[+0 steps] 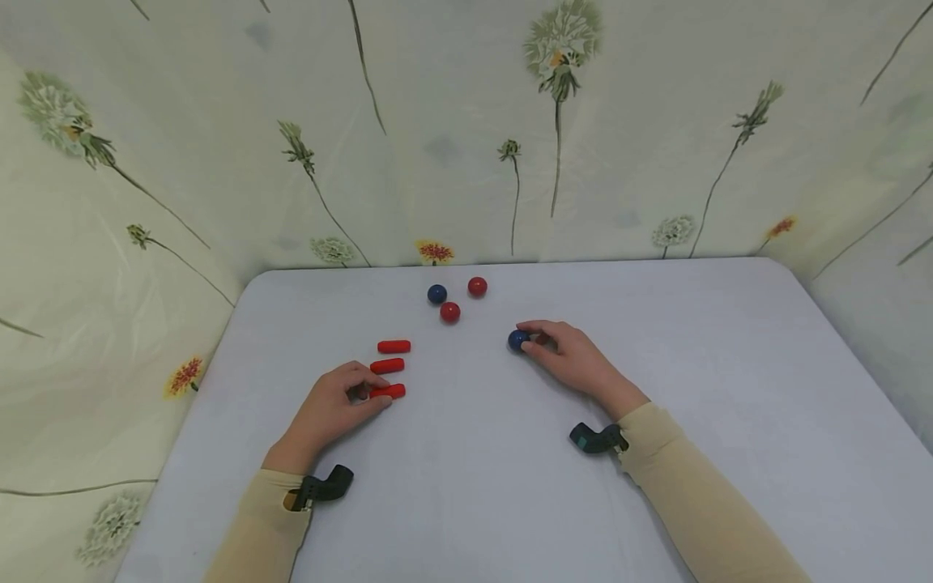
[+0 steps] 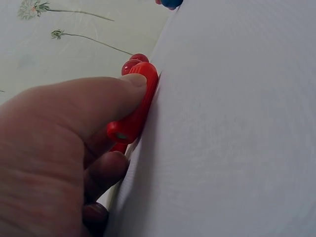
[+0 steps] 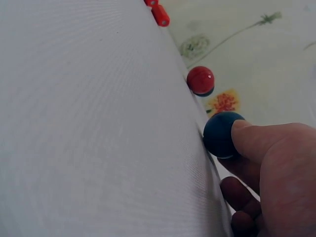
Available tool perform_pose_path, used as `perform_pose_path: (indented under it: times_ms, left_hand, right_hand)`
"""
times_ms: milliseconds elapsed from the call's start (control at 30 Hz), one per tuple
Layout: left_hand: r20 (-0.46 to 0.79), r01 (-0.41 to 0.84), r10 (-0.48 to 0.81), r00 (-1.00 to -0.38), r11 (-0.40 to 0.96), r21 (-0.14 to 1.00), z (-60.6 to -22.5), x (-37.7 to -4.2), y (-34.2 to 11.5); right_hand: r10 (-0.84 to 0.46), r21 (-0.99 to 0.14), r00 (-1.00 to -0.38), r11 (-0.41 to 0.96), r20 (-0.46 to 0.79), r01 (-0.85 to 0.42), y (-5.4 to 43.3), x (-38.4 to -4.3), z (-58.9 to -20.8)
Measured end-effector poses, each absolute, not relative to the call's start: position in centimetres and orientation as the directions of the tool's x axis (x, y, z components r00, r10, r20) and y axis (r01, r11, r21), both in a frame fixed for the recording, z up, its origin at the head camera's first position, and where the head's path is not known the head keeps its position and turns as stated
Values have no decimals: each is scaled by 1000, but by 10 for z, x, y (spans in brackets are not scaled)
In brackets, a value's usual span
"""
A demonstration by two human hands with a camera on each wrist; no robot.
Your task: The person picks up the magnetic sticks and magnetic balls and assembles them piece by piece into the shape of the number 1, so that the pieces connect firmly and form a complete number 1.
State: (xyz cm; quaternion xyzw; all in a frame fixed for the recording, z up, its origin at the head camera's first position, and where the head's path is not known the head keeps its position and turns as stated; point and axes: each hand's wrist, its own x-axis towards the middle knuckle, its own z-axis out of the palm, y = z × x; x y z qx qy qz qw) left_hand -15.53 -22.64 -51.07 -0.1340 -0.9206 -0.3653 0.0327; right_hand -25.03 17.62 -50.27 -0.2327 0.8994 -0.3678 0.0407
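Note:
My left hand (image 1: pixel 337 411) pinches a short red rod (image 1: pixel 394 391) between thumb and fingers, low over the white table. In the left wrist view the thumb lies along the side of this red rod (image 2: pixel 134 112), whose near end shows a small grey spot. Two more red rods lie just beyond it, a middle one (image 1: pixel 387 366) and a far one (image 1: pixel 394 346), roughly parallel. On the right, my right hand (image 1: pixel 572 356) holds a glossy dark blue ball (image 1: pixel 517 340) by thumb and fingertips. The right wrist view shows this blue ball (image 3: pixel 221 135) close at the table surface.
Toward the back of the white table (image 1: pixel 466 486) sit another blue ball (image 1: pixel 436 294) and two red balls, one nearer (image 1: pixel 449 312) and one farther right (image 1: pixel 477 286). A flower-printed cloth (image 1: pixel 452 162) rises behind the back edge. Each wrist wears a dark camera mount.

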Motion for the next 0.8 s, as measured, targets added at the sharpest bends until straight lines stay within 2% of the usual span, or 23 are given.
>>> perform_pose_path:
  times_ms: [800]
  left_hand:
    - [201, 340, 277, -940, 685, 644, -508, -154, -226]
  right_hand:
    - [-476, -687, -874, 604, 95, -404, 179, -250, -503]
